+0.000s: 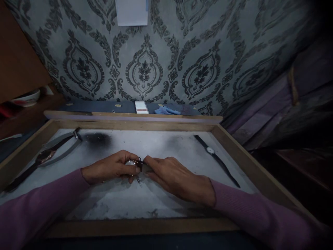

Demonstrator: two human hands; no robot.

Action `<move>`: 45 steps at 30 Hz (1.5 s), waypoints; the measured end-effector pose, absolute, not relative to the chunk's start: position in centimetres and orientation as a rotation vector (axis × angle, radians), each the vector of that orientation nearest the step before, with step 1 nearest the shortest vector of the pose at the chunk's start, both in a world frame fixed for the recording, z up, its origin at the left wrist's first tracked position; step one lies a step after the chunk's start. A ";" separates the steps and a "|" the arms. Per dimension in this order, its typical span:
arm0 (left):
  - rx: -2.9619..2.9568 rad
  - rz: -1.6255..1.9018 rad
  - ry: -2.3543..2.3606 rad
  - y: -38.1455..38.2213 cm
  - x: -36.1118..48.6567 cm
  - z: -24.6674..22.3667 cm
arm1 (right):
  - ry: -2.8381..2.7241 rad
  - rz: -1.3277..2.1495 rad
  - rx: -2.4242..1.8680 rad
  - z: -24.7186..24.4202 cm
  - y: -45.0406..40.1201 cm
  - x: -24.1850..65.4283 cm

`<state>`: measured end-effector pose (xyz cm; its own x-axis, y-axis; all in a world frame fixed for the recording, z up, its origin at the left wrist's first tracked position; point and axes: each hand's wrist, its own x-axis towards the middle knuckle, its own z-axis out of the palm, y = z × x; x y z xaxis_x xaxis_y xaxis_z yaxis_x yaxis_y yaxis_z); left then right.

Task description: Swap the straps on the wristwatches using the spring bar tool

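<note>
Over the middle of a wooden-framed tray (140, 227), my left hand (110, 168) is closed around a watch (130, 162) with a round, shiny silver case. My right hand (179, 177) is closed at the watch's dark strap (141, 164), close beside the left fingertips. A thin metal piece (139, 181) sticks out below the left fingers; its kind is unclear. The fingers hide much of the watch and strap.
On the tray's left lies a watch with a brown strap (45, 156), a grey looped band beside it. A thin dark-strapped watch (210, 150) lies on the right. Behind the raised rim are a blue cloth (166, 110) and a small white box (141, 107). Patterned wall beyond.
</note>
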<state>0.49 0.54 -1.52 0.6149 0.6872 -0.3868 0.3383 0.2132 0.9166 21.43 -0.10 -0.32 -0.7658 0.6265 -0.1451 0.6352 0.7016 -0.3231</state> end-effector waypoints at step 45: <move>1.394 0.351 0.943 0.1 0.5 -2.1 | 3.017 -0.643 0.778 -0.7 1.4 22.5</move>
